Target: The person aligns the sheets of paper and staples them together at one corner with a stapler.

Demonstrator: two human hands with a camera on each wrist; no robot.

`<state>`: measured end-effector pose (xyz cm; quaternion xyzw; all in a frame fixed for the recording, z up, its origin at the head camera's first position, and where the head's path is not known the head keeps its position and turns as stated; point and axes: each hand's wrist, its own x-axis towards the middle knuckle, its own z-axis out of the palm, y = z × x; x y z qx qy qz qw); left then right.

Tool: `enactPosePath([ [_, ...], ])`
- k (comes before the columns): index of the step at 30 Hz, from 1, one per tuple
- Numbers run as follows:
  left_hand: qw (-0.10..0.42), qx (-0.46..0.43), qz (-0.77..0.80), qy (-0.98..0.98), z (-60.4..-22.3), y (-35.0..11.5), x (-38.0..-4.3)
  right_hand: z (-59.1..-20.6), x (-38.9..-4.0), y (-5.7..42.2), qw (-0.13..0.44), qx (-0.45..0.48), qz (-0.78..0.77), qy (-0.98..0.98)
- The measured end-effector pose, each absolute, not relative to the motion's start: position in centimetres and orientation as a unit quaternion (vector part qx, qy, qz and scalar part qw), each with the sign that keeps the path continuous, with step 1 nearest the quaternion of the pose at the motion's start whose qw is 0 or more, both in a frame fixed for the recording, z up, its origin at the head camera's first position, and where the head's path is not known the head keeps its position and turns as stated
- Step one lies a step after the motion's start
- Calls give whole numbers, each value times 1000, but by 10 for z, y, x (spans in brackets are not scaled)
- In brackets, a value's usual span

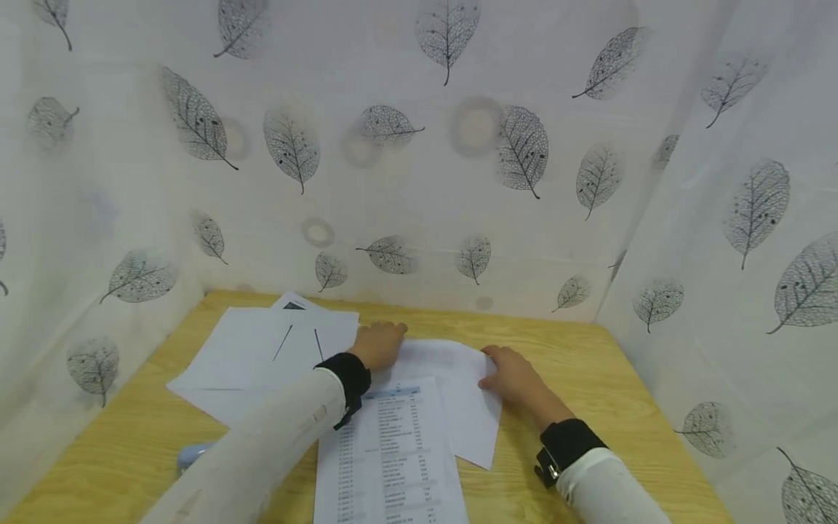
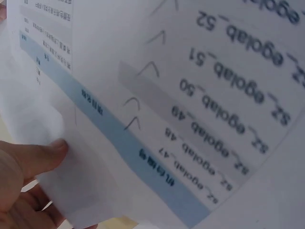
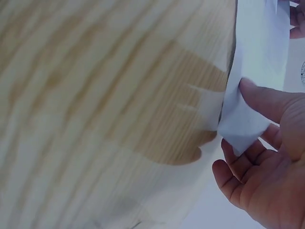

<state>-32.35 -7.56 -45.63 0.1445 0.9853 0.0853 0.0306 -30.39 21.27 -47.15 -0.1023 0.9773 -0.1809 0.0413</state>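
A white paper sheet stretches between the two hands, its far edge slightly raised and bowed. My left hand pinches its far left corner, with the thumb over the paper and the fingers beneath. At the far right corner my right hand pinches the same sheet, thumb above and curled fingers below in the right wrist view. A printed list with a blue header overlaps the near part of that sheet. Handwritten tick marks show beside its rows in the left wrist view.
Left of the hands, several more white sheets lie loosely stacked on the wooden table. A bluish object is partly hidden behind the left sleeve. Leaf-patterned curtains enclose the table's back and sides.
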Motion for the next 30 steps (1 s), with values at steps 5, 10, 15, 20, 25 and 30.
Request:
enactPosePath([
  [5, -3, 134, 114, 984, -455, -72, -327, -468, -304, 209, 13, -114, -188, 975],
  [10, -60, 157, 109, 980, -457, -70, -333, -459, -306, 205, -43, -132, -174, 975],
  [15, -100, 190, 97, 972, -448, -63, -331, -452, -309, 198, -88, -162, -162, 969],
  [20, -115, 218, 85, 965, -441, -56, -327, -445, -307, 190, -110, -178, -164, 964],
  [25, -119, 216, 84, 966, -436, -52, -325, -440, -304, 187, -140, -197, -144, 960],
  [30, -119, 179, 114, 970, -435, -57, -326, -433, -302, 193, -159, -184, -132, 961],
])
